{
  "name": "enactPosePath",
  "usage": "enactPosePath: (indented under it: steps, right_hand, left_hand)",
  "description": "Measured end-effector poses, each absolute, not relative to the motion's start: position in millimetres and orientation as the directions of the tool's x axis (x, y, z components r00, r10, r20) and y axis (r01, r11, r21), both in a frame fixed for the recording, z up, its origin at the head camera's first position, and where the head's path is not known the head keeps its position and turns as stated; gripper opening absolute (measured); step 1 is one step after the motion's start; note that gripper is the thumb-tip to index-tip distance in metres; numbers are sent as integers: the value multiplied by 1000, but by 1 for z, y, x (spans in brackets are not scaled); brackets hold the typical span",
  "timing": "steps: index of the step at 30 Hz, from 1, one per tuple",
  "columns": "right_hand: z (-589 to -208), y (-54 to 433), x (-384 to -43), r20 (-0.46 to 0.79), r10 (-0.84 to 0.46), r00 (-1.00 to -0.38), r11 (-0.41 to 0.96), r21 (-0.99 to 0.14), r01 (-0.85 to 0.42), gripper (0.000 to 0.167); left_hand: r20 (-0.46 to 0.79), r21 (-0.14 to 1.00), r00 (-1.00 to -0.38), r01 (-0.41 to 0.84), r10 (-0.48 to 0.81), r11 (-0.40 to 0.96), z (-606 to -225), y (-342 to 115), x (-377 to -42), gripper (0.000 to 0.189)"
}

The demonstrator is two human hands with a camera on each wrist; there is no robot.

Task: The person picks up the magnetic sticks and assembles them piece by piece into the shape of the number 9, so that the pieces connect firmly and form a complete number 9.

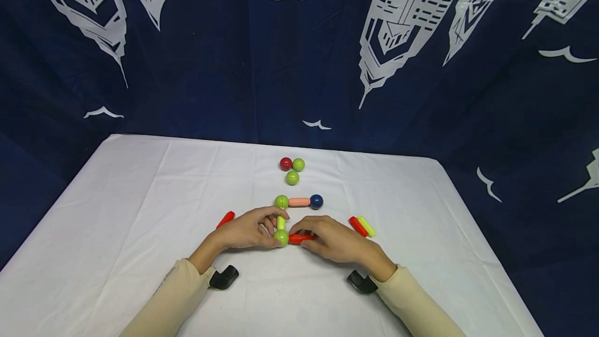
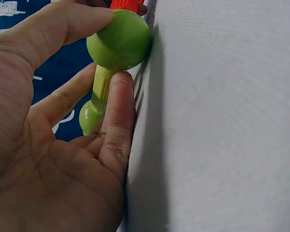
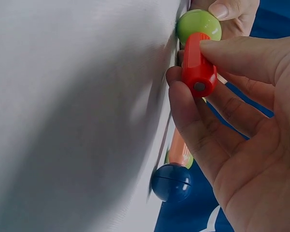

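Note:
My left hand [image 1: 255, 229] holds the near green ball [image 2: 120, 41] between thumb and fingers. From that ball a yellow-green magnetic rod [image 2: 101, 89] runs to a far green ball [image 1: 281, 201]. My right hand [image 1: 334, 238] pinches a red magnetic rod [image 3: 199, 67] between thumb and fingers, a metal disc showing in its near end. The rod's other end meets the near green ball in the right wrist view. An orange rod [image 1: 299, 202] joins the far green ball to a dark blue ball [image 1: 316, 202].
Behind the joined pieces lie a red ball [image 1: 286, 164] and two loose green balls [image 1: 292, 178]. A red rod [image 1: 358, 227] and a yellow-green rod [image 1: 367, 226] lie right of my right hand. Another red rod [image 1: 226, 219] is partly hidden by my left hand. White cloth [image 1: 140, 212] covers the table.

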State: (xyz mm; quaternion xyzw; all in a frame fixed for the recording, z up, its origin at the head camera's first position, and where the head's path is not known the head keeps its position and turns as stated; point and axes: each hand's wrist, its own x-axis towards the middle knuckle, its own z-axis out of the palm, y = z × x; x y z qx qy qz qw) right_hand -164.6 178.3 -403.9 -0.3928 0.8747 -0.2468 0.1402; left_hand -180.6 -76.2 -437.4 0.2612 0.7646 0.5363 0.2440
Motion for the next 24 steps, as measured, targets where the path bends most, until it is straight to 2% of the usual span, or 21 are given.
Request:
enactPosePath:
  steps: [5,12,24]
  right_hand:
    - [-404,180,-165,-27,-762,-647,559,-530,-638,28]
    - [-405,180,-165,-16,-764,-645,556,-522,-646,28]
    - [-405,182,-168,-9,-755,-656,565,-518,-643,28]
  left_hand:
    - [-105,904,-738,209,667,373,-435,-72,-176,41]
    - [-17,824,-740,370,672,429,-436,-66,-171,27]
    - [-42,800,-741,377,670,467,-436,-65,-171,26]
